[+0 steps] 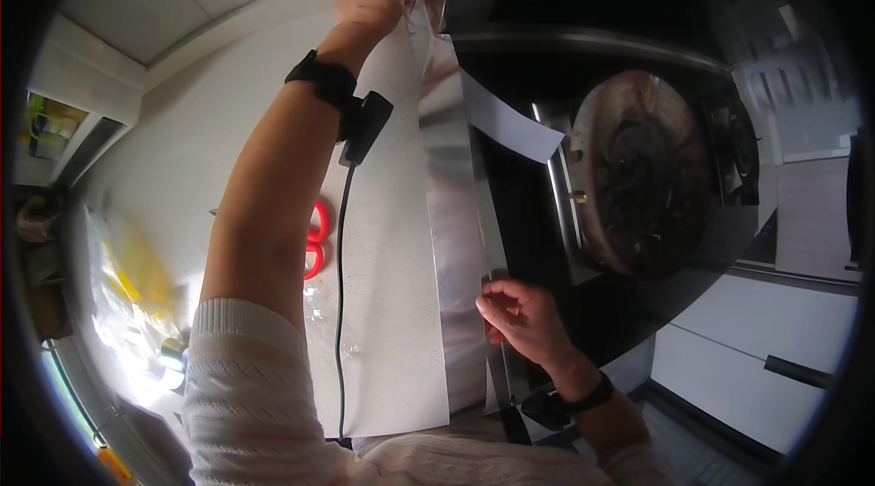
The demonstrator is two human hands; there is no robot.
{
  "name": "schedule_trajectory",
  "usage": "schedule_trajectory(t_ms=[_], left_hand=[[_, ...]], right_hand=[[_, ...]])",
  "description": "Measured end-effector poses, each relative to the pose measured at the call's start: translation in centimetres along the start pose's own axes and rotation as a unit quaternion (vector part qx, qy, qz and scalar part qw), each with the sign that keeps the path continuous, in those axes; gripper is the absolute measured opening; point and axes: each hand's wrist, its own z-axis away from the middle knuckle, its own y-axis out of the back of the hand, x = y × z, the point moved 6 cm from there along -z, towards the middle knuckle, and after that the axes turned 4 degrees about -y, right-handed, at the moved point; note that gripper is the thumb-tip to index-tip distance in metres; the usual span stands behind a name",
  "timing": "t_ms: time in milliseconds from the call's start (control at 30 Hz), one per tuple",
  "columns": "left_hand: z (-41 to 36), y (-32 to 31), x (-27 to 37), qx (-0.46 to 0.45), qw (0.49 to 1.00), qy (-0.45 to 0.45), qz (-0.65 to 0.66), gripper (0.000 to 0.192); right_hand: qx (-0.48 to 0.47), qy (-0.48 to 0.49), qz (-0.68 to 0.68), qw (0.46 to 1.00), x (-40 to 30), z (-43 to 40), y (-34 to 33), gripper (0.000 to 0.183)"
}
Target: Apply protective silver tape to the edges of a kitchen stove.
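My left hand point(374, 2) is at the far end of the counter, by the wall. Its fingers are closed on the crumpled end of a shiny reflective strip point(459, 233). That strip runs along the counter's edge beside the hob, towards my body. My right hand point(525, 322) is at the strip's near right edge, with thumb and forefinger close together; I cannot tell whether they pinch anything. A curled white paper strip point(514, 122) juts from the shiny strip over the black hob. Red-handled scissors point(318, 226) lie partly hidden behind my left forearm.
A gas burner with a stained round surround point(642, 171) stands on the hob at right. A black cable point(340, 294) hangs from my left wrist device point(368, 127) across the pale counter point(393, 322). Clear and yellow plastic packaging point(133, 281) lies at left. White drawers point(724, 349) are at lower right.
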Motion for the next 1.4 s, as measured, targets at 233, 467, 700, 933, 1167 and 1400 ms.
schedule_trajectory(t_ms=[233, 467, 700, 933, 1167, 1400], left_hand=[[-0.3, -0.1, -0.2, 0.051, 0.997, 0.043, -0.035, 0.023], [-1.1, -1.2, 1.2, 0.015, 0.998, 0.067, 0.007, 0.022], [-0.5, -1.0, 0.0, 0.076, 0.984, 0.082, 0.142, 0.023], [0.0, -1.1, 0.0, 0.077, 0.989, -0.016, 0.125, 0.026], [-1.1, -1.3, 0.9, 0.019, 0.992, 0.067, 0.102, 0.026], [-0.3, -1.5, -1.9, 0.132, 0.940, 0.030, 0.312, 0.025]], right_hand=[[-0.007, 0.000, -0.009, 1.000, 0.2, -0.1, 0.1, 0.013], [-0.015, -0.006, -0.012, 1.000, 0.3, -0.2, 0.0, 0.013], [-0.022, -0.003, -0.020, 1.000, 0.2, -0.1, 0.0, 0.013], [-0.024, -0.002, -0.012, 1.000, 0.2, -0.3, 0.1, 0.013], [-0.024, -0.003, -0.015, 1.000, 0.4, -0.1, 0.1, 0.014], [-0.020, 0.006, -0.014, 1.000, 0.0, -0.1, 0.0, 0.014]])
